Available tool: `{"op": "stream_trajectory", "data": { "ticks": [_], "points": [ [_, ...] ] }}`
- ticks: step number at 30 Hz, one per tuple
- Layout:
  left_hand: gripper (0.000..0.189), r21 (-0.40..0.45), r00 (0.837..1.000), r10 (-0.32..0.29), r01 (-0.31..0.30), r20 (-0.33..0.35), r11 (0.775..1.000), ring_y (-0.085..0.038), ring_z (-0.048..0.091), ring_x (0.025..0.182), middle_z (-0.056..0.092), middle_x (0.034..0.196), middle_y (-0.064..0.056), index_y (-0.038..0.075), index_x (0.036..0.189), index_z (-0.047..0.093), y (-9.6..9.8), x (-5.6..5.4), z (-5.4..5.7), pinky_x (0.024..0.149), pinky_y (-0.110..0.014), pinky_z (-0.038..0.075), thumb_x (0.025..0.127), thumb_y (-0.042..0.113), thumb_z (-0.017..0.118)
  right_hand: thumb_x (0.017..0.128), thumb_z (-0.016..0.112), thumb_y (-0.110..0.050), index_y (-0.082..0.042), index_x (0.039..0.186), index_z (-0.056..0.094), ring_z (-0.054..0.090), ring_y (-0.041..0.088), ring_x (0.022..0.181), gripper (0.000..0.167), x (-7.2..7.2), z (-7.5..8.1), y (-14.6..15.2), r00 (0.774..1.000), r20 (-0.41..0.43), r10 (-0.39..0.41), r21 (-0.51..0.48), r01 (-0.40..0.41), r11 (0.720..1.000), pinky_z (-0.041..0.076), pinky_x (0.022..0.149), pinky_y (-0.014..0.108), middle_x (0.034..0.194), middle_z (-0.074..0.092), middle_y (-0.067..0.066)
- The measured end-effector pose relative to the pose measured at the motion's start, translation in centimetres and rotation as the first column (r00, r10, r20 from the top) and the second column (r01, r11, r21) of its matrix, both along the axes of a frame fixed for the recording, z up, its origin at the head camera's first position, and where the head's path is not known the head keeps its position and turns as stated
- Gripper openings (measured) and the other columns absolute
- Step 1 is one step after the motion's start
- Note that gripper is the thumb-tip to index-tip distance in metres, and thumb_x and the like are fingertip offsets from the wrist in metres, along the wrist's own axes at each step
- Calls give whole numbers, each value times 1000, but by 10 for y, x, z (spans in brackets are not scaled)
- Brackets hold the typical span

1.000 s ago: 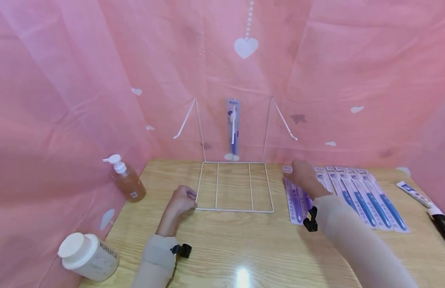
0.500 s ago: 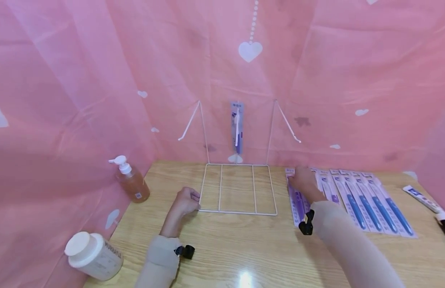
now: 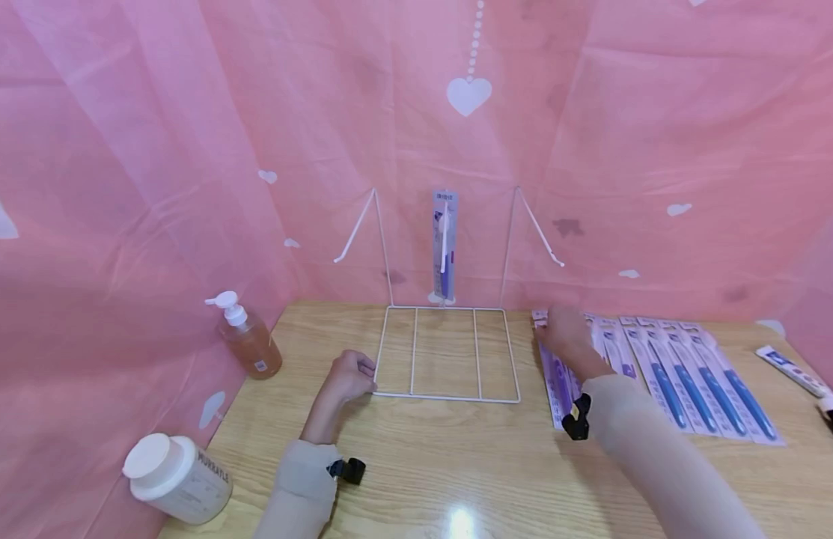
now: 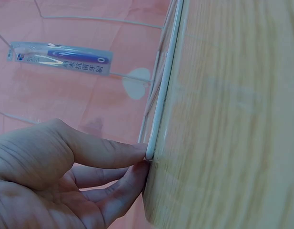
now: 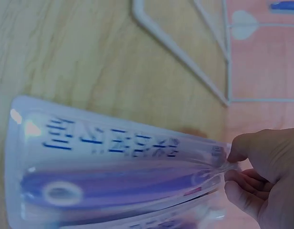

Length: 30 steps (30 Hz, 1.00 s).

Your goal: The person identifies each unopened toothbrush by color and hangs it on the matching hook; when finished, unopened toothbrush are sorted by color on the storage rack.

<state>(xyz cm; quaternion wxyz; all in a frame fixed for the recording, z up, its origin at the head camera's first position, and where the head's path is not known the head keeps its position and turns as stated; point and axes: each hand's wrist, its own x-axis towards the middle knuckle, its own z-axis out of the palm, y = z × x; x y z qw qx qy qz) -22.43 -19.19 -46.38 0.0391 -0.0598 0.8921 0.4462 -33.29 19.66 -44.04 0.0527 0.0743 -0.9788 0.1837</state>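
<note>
In the head view, my left hand point(image 3: 349, 376) is at the near left corner of a white wire display rack point(image 3: 446, 397). The left wrist view shows its thumb and fingers point(image 4: 106, 153) pinching that corner. From the rack's middle hook hangs a packaged purple toothbrush point(image 3: 446, 281). My right hand point(image 3: 569, 340) is over the left end of a row of packaged toothbrushes. Its thumb and fingers pinch the top end of a packaged purple toothbrush point(image 5: 113, 186), whose handle end points toward me. Another pack lies partly hidden beside it.
Packaged blue toothbrushes point(image 3: 699, 382) lie right of the purple ones. A toothpaste tube point(image 3: 789, 370) is at the far right. An amber pump bottle point(image 3: 251, 344) and a white jar point(image 3: 180, 483) stand left. Two outer hooks point(image 3: 539, 228) of the rack jut forward. Pink cloth point(image 3: 625, 150) hangs behind.
My right hand has taken the top of the leftmost purple toothbrush pack, which has shifted slightly toward me. The left hand keeps its place on the rack. The head view has moved a little.
</note>
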Motion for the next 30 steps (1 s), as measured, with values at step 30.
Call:
{"op": "stream_trajectory", "data": {
  "ticks": [30],
  "points": [
    [34, 4, 1000, -1, 1, 0, 1000, -24, 61, 81, 63, 87, -11, -7, 97, 66, 0, 1, 1, 75, -35, 54, 66, -15, 74, 83, 67, -8, 1, 70, 56, 47, 22, 49, 20, 60, 100, -65, 801, -590, 105, -133, -224, 966, 36, 42, 30, 63, 51, 10]
  ]
}}
